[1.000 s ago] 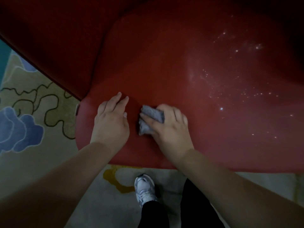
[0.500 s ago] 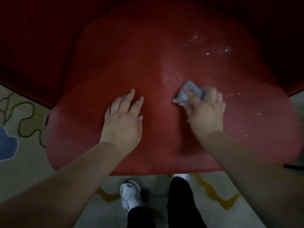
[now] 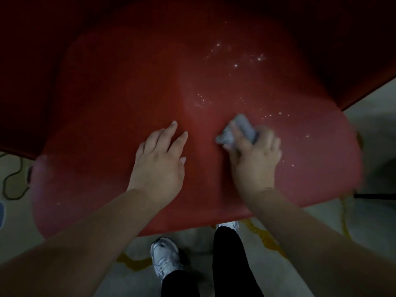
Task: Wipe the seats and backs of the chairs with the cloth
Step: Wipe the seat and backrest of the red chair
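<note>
Dim scene, dark vignetted corners, motion-blurred right side, wide-angle edge bending

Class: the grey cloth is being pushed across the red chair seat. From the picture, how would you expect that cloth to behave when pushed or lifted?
The cloth looks bunched under the right hand, so it is probably soft and floppy, not stiff. It seems small and thin, so likely light. On the smooth seat it should slide easily.

The left hand [image 3: 159, 161] lies flat on the chair seat [image 3: 102, 129], near its middle. Just to its right, the right hand [image 3: 255, 159] rests on the same seat with the cloth [image 3: 240, 129] under its fingers. Specks [image 3: 235, 65] lie on the seat beyond and right of the cloth. Below the seat's front edge, a shoe [image 3: 165, 257] stands on the carpet [image 3: 368, 146].
</note>
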Demonstrator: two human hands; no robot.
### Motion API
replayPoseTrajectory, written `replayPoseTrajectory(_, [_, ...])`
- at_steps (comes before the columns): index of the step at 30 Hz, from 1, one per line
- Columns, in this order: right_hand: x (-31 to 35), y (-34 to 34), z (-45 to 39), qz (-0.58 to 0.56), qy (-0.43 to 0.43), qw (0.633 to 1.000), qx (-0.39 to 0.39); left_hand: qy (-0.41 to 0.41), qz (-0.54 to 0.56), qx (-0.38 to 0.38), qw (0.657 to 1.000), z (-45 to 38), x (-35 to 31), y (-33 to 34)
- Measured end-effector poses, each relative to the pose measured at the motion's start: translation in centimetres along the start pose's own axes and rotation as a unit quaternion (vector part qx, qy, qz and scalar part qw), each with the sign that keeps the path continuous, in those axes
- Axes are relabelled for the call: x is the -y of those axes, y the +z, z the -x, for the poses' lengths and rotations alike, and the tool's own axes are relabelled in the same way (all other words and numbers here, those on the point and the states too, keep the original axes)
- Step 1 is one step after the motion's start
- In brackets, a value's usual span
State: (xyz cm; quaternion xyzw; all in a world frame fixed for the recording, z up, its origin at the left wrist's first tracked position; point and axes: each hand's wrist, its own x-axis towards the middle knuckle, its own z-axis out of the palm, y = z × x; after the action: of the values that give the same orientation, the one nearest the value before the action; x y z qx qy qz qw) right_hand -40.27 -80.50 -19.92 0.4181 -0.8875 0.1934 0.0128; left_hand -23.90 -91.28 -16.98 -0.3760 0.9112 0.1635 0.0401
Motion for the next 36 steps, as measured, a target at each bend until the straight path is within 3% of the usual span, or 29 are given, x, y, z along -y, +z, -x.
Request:
replayPoseTrajectory(3, [1.0,0.1,2.3,-0.018,-0.127,0.991,0.05,0.017,-0.014,0.016,1.0,0.3,-1.2,0.5])
replayPoseTrajectory(10, [-3.0,-1.0,1.1,0.004,0.063,0.998,-0.028,-0.013,0.015,-0.023,1.0,-0.3,-3.3,1.8])
replayPoseTrajectory(14, [1.8,0.6,5.6,-0.028,-0.047,0.998,0.012,-0.045,0.049,-0.039,0.997,-1.3,-3.5,1.7])
replayPoseTrajectory(17, [0.3,-0.2,5.6,-0.017,-0.087,0.996,0.029,-0.035,0.047,-0.04,0.997,-1.4,-3.1,1.8])
replayPoseTrajectory(23, [-5.4,-2.1,2.8,0.003,0.086,0.996,-0.034,-0.021,0.035,-0.041,0.998,-0.9,-4.2,1.9])
replayPoseTrajectory(25, [-3.7,-1.6,3.6,-0.009,0.069,0.997,-0.024,-0.002,0.032,-0.036,0.999,-0.7,-5.1,2.1])
replayPoseTrajectory(28, [-4.5,-1.9,3.4,-0.006,-0.022,1.0,0.012,0.017,0.02,-0.035,0.999,-0.9,-6.1,2.4])
replayPoseTrajectory(30, [-7.4,-2.8,1.6,0.019,0.024,0.999,-0.011,0.017,0.02,-0.038,0.999,-1.4,-6.4,2.4])
replayPoseTrajectory(33, [-10.6,-3.7,-0.4,0.027,0.175,0.984,-0.037,0.017,0.01,-0.034,0.999,-2.0,-6.4,2.5])
replayPoseTrajectory(34, [-10.3,-3.6,-0.2,0.019,0.179,0.983,-0.035,0.017,0.007,-0.033,0.999,-2.0,-6.4,2.5])
replayPoseTrajectory(36, [-8.6,-3.2,1.0,0.0,0.103,0.995,-0.019,0.017,0.003,-0.033,0.999,-2.1,-6.5,2.4])
